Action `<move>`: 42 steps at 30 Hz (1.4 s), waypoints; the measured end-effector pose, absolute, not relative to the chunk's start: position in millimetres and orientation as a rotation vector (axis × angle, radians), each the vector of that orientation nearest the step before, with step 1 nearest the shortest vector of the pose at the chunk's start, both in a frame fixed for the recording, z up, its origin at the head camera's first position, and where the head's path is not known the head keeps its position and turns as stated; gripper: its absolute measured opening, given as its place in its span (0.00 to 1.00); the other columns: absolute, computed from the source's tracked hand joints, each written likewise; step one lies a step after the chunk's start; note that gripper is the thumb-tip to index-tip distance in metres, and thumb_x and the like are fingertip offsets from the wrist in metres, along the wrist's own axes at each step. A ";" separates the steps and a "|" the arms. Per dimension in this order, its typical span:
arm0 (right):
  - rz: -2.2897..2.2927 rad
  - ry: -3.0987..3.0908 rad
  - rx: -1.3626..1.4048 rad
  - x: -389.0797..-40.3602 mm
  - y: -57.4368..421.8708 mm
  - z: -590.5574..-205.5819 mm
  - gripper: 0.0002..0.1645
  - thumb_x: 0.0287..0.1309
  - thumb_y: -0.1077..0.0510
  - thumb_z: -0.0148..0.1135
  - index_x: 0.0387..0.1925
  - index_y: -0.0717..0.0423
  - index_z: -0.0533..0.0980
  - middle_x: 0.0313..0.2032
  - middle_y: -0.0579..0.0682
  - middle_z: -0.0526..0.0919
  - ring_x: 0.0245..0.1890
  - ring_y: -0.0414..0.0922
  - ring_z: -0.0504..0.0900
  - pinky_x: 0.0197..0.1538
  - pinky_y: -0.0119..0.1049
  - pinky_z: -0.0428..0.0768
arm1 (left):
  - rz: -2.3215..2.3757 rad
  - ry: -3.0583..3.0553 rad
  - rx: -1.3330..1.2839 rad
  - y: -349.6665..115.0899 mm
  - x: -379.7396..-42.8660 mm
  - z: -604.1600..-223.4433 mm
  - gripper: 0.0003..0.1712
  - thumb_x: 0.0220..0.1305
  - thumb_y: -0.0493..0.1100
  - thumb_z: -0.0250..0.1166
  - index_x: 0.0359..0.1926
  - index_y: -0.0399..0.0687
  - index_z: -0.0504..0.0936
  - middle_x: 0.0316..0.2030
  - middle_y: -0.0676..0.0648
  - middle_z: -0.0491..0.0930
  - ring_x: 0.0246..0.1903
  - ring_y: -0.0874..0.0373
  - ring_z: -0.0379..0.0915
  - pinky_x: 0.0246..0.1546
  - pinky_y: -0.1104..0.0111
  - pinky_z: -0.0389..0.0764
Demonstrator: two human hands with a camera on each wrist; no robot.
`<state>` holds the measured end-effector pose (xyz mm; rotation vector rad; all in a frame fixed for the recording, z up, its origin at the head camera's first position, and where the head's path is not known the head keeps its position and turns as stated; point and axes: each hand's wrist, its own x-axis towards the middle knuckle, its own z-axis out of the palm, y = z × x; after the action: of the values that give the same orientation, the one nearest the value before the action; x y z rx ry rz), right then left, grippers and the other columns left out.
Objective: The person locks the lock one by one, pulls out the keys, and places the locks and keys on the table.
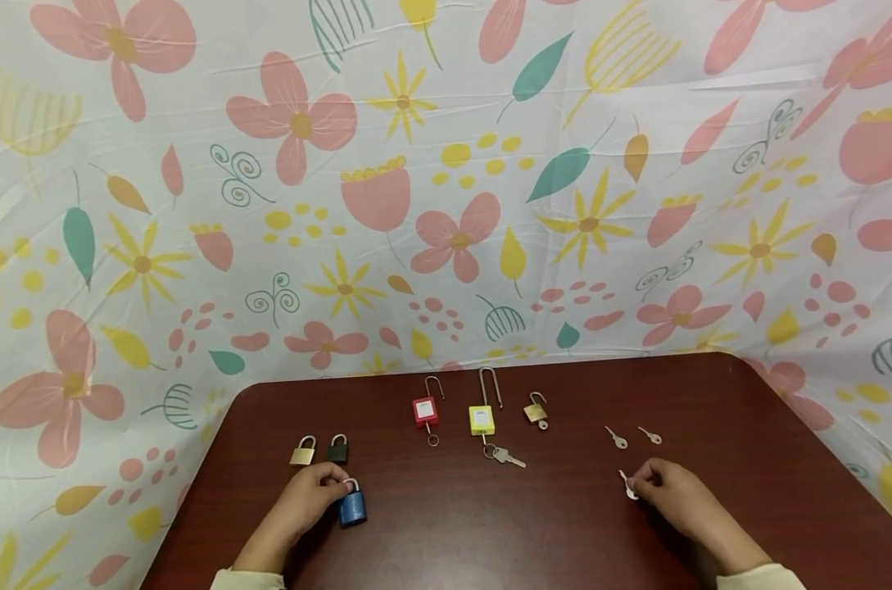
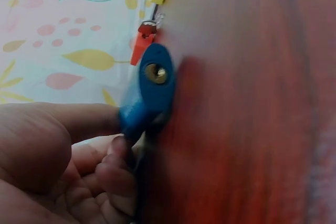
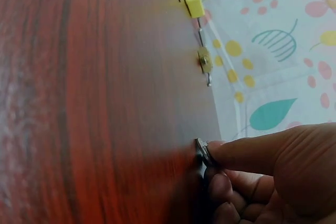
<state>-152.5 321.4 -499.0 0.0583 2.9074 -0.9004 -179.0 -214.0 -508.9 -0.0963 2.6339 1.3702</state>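
Note:
My left hand (image 1: 314,497) pinches the blue padlock (image 1: 353,508) by its shackle at the table's left. In the left wrist view the padlock's oval underside and brass keyhole (image 2: 156,73) face the camera. Just behind that hand are a brass padlock (image 1: 302,451) and a black padlock (image 1: 338,450), both with shackles closed. On the right side, my right hand (image 1: 672,494) holds a small silver key (image 1: 628,487) between thumb and forefinger, its blade pointing away. Two more keys, one (image 1: 617,438) left and one (image 1: 649,435) right, lie beyond it.
At the back middle lie a red padlock (image 1: 426,410) and a yellow padlock (image 1: 482,419), both with long raised shackles; keys hang by the yellow one. A small brass padlock (image 1: 536,411), shackle open, has a key in it. A flowered cloth (image 1: 460,246) hangs behind the dark table (image 1: 490,524).

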 end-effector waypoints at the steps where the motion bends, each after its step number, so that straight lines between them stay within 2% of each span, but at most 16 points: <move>1: -0.899 2.909 0.060 -152.5 321.6 -499.0 0.07 0.66 0.53 0.63 0.35 0.52 0.80 0.30 0.45 0.80 0.31 0.42 0.72 0.35 0.34 0.68 | 1.389 2.612 -0.086 -214.5 -178.8 -508.9 0.05 0.61 0.39 0.70 0.33 0.42 0.83 0.28 0.51 0.76 0.30 0.57 0.68 0.32 0.67 0.67; 5: -0.898 2.917 0.061 -152.1 322.4 -499.2 0.07 0.65 0.53 0.64 0.35 0.52 0.80 0.31 0.45 0.82 0.32 0.42 0.73 0.35 0.34 0.69 | 1.428 2.543 -0.060 -216.3 -179.5 -508.4 0.05 0.60 0.37 0.70 0.35 0.40 0.82 0.23 0.52 0.71 0.23 0.58 0.65 0.25 0.68 0.68; 8: -0.895 2.926 0.063 -152.0 321.7 -498.7 0.07 0.65 0.53 0.65 0.35 0.52 0.80 0.32 0.46 0.83 0.33 0.42 0.73 0.36 0.35 0.69 | 1.447 2.522 -0.056 -217.3 -180.3 -507.7 0.06 0.59 0.37 0.71 0.35 0.40 0.83 0.22 0.52 0.71 0.21 0.59 0.65 0.21 0.69 0.68; 24: -0.872 2.961 0.098 -151.3 319.3 -499.3 0.07 0.65 0.53 0.65 0.33 0.52 0.81 0.30 0.45 0.84 0.32 0.41 0.75 0.36 0.38 0.71 | 1.460 2.533 -0.064 -216.3 -181.0 -506.9 0.06 0.55 0.32 0.71 0.34 0.39 0.83 0.22 0.52 0.70 0.22 0.60 0.66 0.21 0.70 0.70; 33: -0.888 2.940 0.100 -153.5 313.9 -494.0 0.12 0.68 0.50 0.62 0.35 0.54 0.78 0.27 0.44 0.81 0.27 0.39 0.72 0.33 0.34 0.68 | 1.453 2.533 -0.076 -215.5 -181.3 -506.6 0.06 0.56 0.33 0.72 0.34 0.40 0.83 0.23 0.52 0.70 0.23 0.58 0.67 0.21 0.69 0.71; 37: -0.923 2.993 0.042 -156.3 304.0 -488.2 0.12 0.67 0.51 0.64 0.38 0.56 0.78 0.31 0.45 0.81 0.28 0.36 0.74 0.34 0.33 0.71 | 1.449 2.531 -0.083 -214.9 -180.9 -505.2 0.07 0.57 0.35 0.73 0.35 0.41 0.83 0.23 0.51 0.71 0.24 0.58 0.67 0.22 0.68 0.71; 42: -0.941 3.062 -0.058 -165.0 288.3 -483.3 0.14 0.64 0.53 0.67 0.42 0.59 0.78 0.35 0.48 0.82 0.33 0.38 0.76 0.36 0.35 0.74 | 1.455 2.525 -0.111 -215.3 -179.7 -505.0 0.07 0.57 0.36 0.73 0.35 0.41 0.83 0.24 0.51 0.71 0.25 0.57 0.67 0.22 0.68 0.72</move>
<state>-165.0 288.3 -483.3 -0.0579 3.0618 -0.9406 -179.7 -215.3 -505.0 -0.1108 2.5248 1.4554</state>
